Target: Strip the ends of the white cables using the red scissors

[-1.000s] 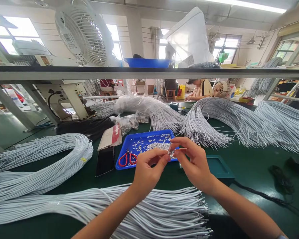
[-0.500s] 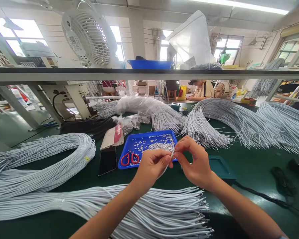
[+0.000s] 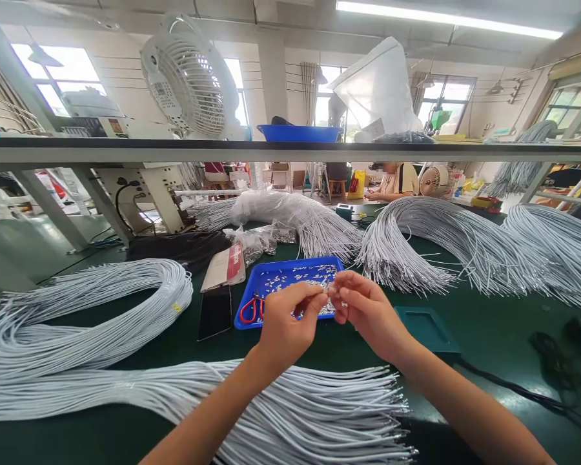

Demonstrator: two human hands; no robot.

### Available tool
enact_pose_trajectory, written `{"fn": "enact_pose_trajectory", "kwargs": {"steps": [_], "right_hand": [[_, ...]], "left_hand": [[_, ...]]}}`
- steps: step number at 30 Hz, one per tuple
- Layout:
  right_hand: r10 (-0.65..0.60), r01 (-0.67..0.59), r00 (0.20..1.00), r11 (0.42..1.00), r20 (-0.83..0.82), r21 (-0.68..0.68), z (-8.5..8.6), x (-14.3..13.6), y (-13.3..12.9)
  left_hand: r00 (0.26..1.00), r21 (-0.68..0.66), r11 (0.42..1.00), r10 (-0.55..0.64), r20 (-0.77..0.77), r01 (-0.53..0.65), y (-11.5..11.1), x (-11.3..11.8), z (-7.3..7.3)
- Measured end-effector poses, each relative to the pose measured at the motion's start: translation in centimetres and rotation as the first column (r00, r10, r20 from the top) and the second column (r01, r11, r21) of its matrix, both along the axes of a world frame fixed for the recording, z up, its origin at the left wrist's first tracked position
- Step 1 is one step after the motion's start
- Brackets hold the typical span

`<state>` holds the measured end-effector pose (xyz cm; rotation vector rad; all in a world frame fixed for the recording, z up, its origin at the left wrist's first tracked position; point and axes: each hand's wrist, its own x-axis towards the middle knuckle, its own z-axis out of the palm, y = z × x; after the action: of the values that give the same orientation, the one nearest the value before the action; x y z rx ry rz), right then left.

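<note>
My left hand (image 3: 289,323) and my right hand (image 3: 370,316) meet over the near right part of a blue tray (image 3: 263,281). Thumb and fingertips of the left are pinched together around something tiny, mostly hidden. The right hand's fingers are curled and pressed close beside them; a small shiny bit shows there, too small to name. Small silvery metal pieces (image 3: 314,272) lie scattered in the tray, partly behind my hands. Red-handled scissors (image 3: 262,310) rest at the tray's left side. Below my forearms spreads a bundle of white cables (image 3: 319,394) with metal-tipped ends.
A coiled cable bundle (image 3: 169,284) lies at left, more cable bundles (image 3: 392,245) at the back right. A dark phone-like slab (image 3: 215,313) and a green box (image 3: 428,326) flank the tray. A shelf edge (image 3: 290,153) crosses above, carrying a fan (image 3: 193,77). Another person (image 3: 399,181) sits beyond.
The white cable that showed between and below my hands is no longer visible. My fingertips have shifted slightly left, and the right fingers have curled in closer. The whole view has tilted slightly up.
</note>
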<state>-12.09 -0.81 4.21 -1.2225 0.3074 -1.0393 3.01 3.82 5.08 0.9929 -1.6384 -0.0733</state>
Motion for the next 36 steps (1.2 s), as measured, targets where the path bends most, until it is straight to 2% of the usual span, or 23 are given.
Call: {"fn": "enact_pose_trajectory", "kwargs": {"steps": [1, 2, 4, 6, 7, 9, 11, 13, 16, 18, 20, 21, 22, 23, 25, 26, 27, 29, 30, 31, 33, 35, 36], "right_hand": [[-0.144, 0.134, 0.989, 0.973, -0.043, -0.189, 0.0, -0.2, -0.3], [-0.302, 0.257, 0.952, 0.881, -0.054, -0.398, -0.1, -0.3, -0.6], [-0.553, 0.388, 0.833, 0.541, 0.032, -0.746, -0.2, -0.4, -1.1], [-0.646, 0.374, 0.747, 0.213, 0.157, -0.903, -0.2, -0.5, -1.6], [-0.657, 0.346, 0.728, 0.105, 0.196, -0.932, -0.1, -0.5, -1.9], [-0.664, 0.284, 0.712, -0.026, 0.229, -0.958, 0.0, -0.7, -2.3], [-0.666, 0.220, 0.707, -0.110, 0.236, -0.969, 0.2, -0.9, -2.7], [-0.663, 0.159, 0.711, -0.173, 0.234, -0.972, 0.3, -1.2, -3.1], [-0.650, 0.087, 0.730, -0.217, 0.210, -0.972, 0.2, -1.4, -3.3], [-0.661, 0.072, 0.727, -0.198, 0.187, -0.978, 0.1, -1.3, -3.2], [-0.699, 0.143, 0.698, -0.076, 0.155, -0.987, -0.1, -0.9, -3.0], [-0.713, 0.203, 0.693, 0.048, 0.109, -0.978, -0.2, -0.7, -2.8], [-0.703, 0.263, 0.710, 0.221, 0.033, -0.939, -0.4, -0.4, -2.7], [-0.652, 0.299, 0.755, 0.429, -0.064, -0.852, -0.5, -0.2, -2.5], [-0.376, 0.225, 0.897, 0.841, -0.232, -0.492, -0.6, 0.3, -1.9], [-0.177, 0.116, 0.952, 0.964, -0.251, -0.239, -0.7, 0.4, -1.6], [0.015, -0.012, 0.977, 1.000, -0.212, 0.014, -0.7, 0.6, -1.3], [0.264, -0.229, 0.963, 0.904, -0.049, 0.362, -0.6, 0.8, -0.5], [0.316, -0.291, 0.949, 0.853, 0.015, 0.433, -0.5, 0.8, -0.3], [0.330, -0.314, 0.943, 0.840, 0.044, 0.442, -0.5, 0.8, -0.1], [0.251, -0.237, 0.968, 0.918, -0.001, 0.316, -0.4, 0.7, -0.1], [0.016, -0.014, 0.994, 1.000, -0.107, 0.017, -0.4, 0.3, -0.6], [-0.147, 0.121, 0.980, 0.975, -0.135, -0.186, -0.5, 0.2, -1.0]], "left_hand": [[0.985, 0.167, 0.981, -0.073, -0.159, 0.099, 0.3, -0.4, 0.4], [0.945, 0.292, 0.932, -0.123, -0.303, 0.215, 0.5, -0.7, 0.7], [0.844, 0.421, 0.806, -0.169, -0.510, 0.416, 0.6, -0.8, 1.0], [0.769, 0.461, 0.715, -0.166, -0.618, 0.525, 0.4, -0.6, 1.1], [0.744, 0.473, 0.682, -0.159, -0.649, 0.558, 0.1, -0.5, 1.1], [0.711, 0.488, 0.634, -0.143, -0.689, 0.600, -0.2, -0.4, 1.0], [0.693, 0.496, 0.606, -0.130, -0.710, 0.622, -0.5, -0.3, 0.8], [0.686, 0.501, 0.590, -0.127, -0.717, 0.633, -0.6, -0.2, 0.6], [0.691, 0.516, 0.577, -0.121, -0.713, 0.633, -0.7, -0.1, 0.5], [0.700, 0.533, 0.568, -0.112, -0.705, 0.627, -0.7, -0.1, 0.5], [0.739, 0.550, 0.591, -0.121, -0.663, 0.590, -0.8, -0.3, 0.3], [0.783, 0.556, 0.631, -0.136, -0.607, 0.541, -0.9, -0.4, 0.1], [0.845, 0.545, 0.704, -0.150, -0.513, 0.456, -1.1, -0.4, -0.1], [0.917, 0.493, 0.805, -0.148, -0.370, 0.328, -1.3, -0.3, -0.4], [0.999, 0.167, 0.986, -0.031, 0.019, 0.028, -1.9, 0.3, -1.0], [0.976, -0.087, 0.994, 0.086, 0.201, -0.070, -2.2, 0.7, -1.3], [0.920, -0.326, 0.940, 0.209, 0.332, -0.096, -2.5, 1.2, -1.5], [0.822, -0.599, 0.800, 0.364, 0.438, -0.035, -2.9, 1.9, -1.8], [0.808, -0.642, 0.766, 0.386, 0.445, -0.012, -2.9, 2.1, -1.8], [0.816, -0.644, 0.765, 0.381, 0.434, -0.015, -2.8, 2.0, -1.7], [0.876, -0.546, 0.834, 0.315, 0.364, -0.073, -2.1, 1.4, -1.3], [0.959, -0.293, 0.951, 0.174, 0.223, -0.105, -1.2, 0.4, -0.7], [0.990, -0.120, 0.990, 0.087, 0.111, -0.073, -0.7, 0.0, -0.3]]}}
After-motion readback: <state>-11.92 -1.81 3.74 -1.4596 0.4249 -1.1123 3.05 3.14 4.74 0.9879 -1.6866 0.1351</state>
